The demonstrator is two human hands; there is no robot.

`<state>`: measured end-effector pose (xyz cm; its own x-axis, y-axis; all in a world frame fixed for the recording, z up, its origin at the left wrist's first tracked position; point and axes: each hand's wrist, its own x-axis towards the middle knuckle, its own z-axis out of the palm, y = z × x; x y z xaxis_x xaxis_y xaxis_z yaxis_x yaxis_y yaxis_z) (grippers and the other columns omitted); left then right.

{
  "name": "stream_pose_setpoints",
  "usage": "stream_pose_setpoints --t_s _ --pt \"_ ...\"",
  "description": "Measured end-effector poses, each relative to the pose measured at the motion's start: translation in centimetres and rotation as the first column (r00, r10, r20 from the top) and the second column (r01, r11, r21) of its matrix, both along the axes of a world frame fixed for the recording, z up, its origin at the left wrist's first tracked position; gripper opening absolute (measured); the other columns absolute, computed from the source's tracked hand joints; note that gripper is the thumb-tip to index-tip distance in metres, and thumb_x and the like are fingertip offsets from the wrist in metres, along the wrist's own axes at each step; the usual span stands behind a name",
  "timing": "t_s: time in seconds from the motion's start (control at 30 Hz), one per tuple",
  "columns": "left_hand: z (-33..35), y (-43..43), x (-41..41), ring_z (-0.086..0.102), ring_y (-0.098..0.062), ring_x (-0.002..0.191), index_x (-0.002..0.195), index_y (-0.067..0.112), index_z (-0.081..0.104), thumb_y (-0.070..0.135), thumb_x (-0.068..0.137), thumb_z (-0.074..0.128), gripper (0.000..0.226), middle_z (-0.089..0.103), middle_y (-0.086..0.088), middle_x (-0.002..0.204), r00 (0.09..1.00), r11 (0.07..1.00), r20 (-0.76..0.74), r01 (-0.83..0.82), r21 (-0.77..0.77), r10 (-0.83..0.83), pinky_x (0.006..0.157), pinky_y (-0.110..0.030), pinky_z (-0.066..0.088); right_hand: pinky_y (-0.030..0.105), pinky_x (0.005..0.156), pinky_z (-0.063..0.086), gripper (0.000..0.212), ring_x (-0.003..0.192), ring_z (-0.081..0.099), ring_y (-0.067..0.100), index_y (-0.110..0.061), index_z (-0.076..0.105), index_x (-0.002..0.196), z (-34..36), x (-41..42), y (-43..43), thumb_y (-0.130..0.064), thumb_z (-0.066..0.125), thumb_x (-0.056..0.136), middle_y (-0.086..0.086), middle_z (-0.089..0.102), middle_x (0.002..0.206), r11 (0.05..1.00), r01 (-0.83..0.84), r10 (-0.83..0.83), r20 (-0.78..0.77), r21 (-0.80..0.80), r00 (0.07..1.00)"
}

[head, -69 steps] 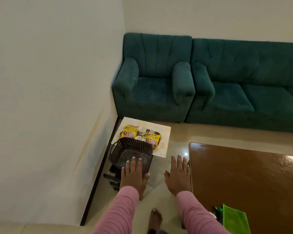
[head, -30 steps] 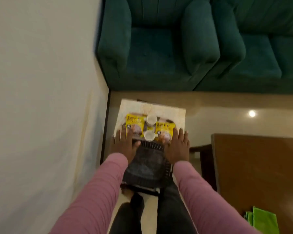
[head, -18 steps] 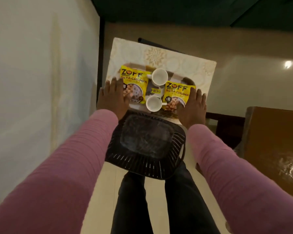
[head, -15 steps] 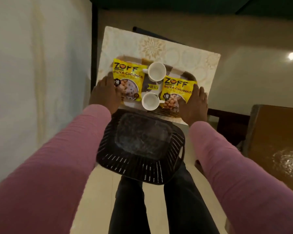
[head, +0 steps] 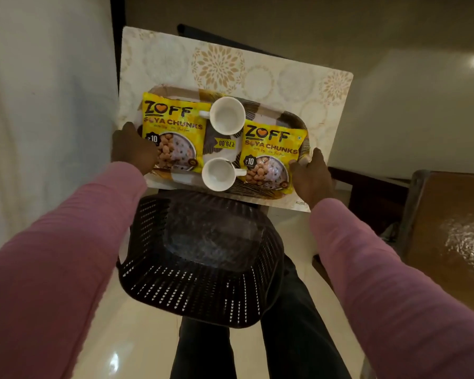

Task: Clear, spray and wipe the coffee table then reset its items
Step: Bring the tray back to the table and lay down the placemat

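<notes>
My left hand point(head: 133, 149) and right hand point(head: 309, 176): fingers now curled round the two ends of the tray point(head: 288, 117), where a moment ago they lay flat on top. I judge it ready to carry to the coffee table point(head: 449, 242), right. On the tray: yellow packets point(head: 173, 132), two; white cups point(head: 227, 114), two. Beneath: patterned board point(head: 257, 69), one. Nearer me: black basket point(head: 203, 255), one.

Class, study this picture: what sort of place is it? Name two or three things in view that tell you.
Most likely a home sitting room: a serving tray of white cups and snack packets on a small patterned table, beside a polished wooden coffee table.
</notes>
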<state>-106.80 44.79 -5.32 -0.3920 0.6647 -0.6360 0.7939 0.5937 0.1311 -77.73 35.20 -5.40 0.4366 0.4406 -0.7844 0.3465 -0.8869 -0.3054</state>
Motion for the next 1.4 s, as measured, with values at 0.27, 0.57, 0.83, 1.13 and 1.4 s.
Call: stream_pose_setpoints --t_s 0.27,0.57,0.83,1.13,1.4 --pt "0.0 0.4 -0.6 0.05 -0.04 0.124 0.134 -0.001 0.053 0.002 0.092 0.045 0.043 0.049 -0.025 0.138 1.0 0.994 -0.007 0.028 0.107 -0.027 0.097 -0.038 0.042 0.031 0.073 0.041 0.024 0.09 0.057 0.025 -0.01 0.058 0.108 -0.4 0.6 0.7 -0.018 0.039 0.096 0.007 0.062 0.102 1.0 0.019 -0.019 0.003 -0.004 1.0" --pt "-0.7 0.6 -0.3 0.057 -0.042 0.109 0.099 -0.006 0.061 -0.001 0.087 0.041 0.024 0.06 -0.029 0.115 0.991 0.988 0.044 -0.128 0.083 0.125 0.09 -0.046 0.047 0.028 0.073 0.033 0.027 0.089 0.05 0.023 -0.008 0.055 0.118 -0.5 0.3 0.7 -0.015 0.041 0.096 0.005 0.054 0.099 1.0 0.005 -0.005 0.042 -0.014 0.999" --pt "-1.1 1.1 -1.1 0.061 -0.044 0.1 0.093 -0.008 0.065 0.002 0.089 0.042 0.026 0.064 -0.028 0.1 0.981 0.986 0.155 -0.13 0.104 0.113 0.075 -0.045 0.049 0.03 0.079 0.042 0.032 0.107 0.058 0.028 -0.009 0.055 0.125 -0.2 0.0 1.0 -0.013 0.042 0.095 0.011 0.061 0.118 0.991 0.112 -0.121 0.121 0.078 0.985" --pt "5.5 3.8 -0.4 0.061 -0.048 0.098 0.082 -0.002 0.063 0.002 0.088 0.044 0.021 0.064 -0.034 0.101 0.97 0.97 0.241 -0.097 0.221 0.042 0.08 -0.05 0.051 0.022 0.076 0.033 0.035 0.109 0.056 0.027 -0.008 0.055 0.128 6.5 1.7 3.8 -0.013 0.045 0.094 0.011 0.061 0.122 0.958 0.148 -0.189 0.154 0.246 0.97" --pt "18.6 -0.1 -0.6 0.062 -0.044 0.093 0.081 0.0 0.066 0.005 0.09 0.046 0.022 0.066 -0.029 0.095 0.935 0.928 0.346 -0.195 0.316 0.079 0.068 -0.035 0.045 0.032 0.094 0.042 0.042 0.12 0.054 0.033 -0.008 0.053 0.135 19.6 1.7 1.1 -0.013 0.048 0.093 0.015 0.058 0.132 0.913 0.213 -0.264 0.104 0.349 0.959"
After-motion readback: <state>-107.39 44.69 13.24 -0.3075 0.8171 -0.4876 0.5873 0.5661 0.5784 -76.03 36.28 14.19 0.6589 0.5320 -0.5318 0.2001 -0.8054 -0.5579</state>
